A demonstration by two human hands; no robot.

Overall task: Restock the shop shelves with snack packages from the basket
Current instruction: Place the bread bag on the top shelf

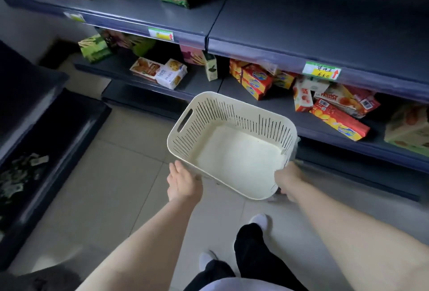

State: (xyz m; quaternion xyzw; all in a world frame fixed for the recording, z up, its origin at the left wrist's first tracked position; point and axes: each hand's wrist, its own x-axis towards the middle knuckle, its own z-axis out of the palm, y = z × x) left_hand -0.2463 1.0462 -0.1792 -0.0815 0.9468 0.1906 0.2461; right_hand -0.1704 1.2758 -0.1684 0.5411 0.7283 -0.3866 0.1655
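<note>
Restocking looks all but done: the basket (234,158) shows a bare bottom, with no package left in it. It hangs tilted over the floor tiles, just before the front edge of the lower shelf (283,107), carried at its near corners. The right hand (286,180) grips the near right corner. The left hand (184,182) supports the near left corner, thumb along the wall, its fingers hidden beneath, so their curl cannot be told. Snack boxes (256,80) lie loosely on that shelf, several tipped over; straightening them may be what remains.
</note>
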